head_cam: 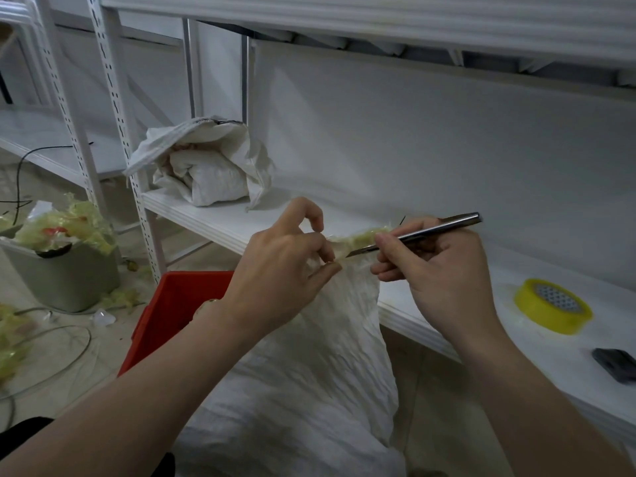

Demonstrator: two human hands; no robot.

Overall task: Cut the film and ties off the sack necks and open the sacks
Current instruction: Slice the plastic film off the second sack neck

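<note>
- Sack [309, 373]: white woven, crumpled, standing on the floor between the forearms, just beside the edge of the lower shelf [220, 218]. The body slumps and creases, so it looks soft and will likely sag without support.
- Neck [347, 270]: gathered into a narrow twist and held up at shelf height. Yellowish film [361, 237] is wound round the top of it. No tie can be made out under the film.
- Left hand [285, 266]: thumb and fingertips pinch the neck just left of the film band. The grip is closed on the cloth.
- Right hand [437, 270]: fingers are curled round a slim metal knife [430, 232], held pen-fashion, its tip at the lower edge of the film.
- Handling judgement: the film looks thin, stretchy and clingy, likely to bunch rather than split cleanly. Best hold is on the bare neck below the band, kept taut, with fingers off the blade's line.
- Risk: the weave is thin, and a deep stroke could slit the sack.
- Nearby: an opened second sack [206, 166] lies on the shelf, a bin [69, 284] heaped with film scraps stands at left, and a tape roll [550, 308] sits at right.
</note>
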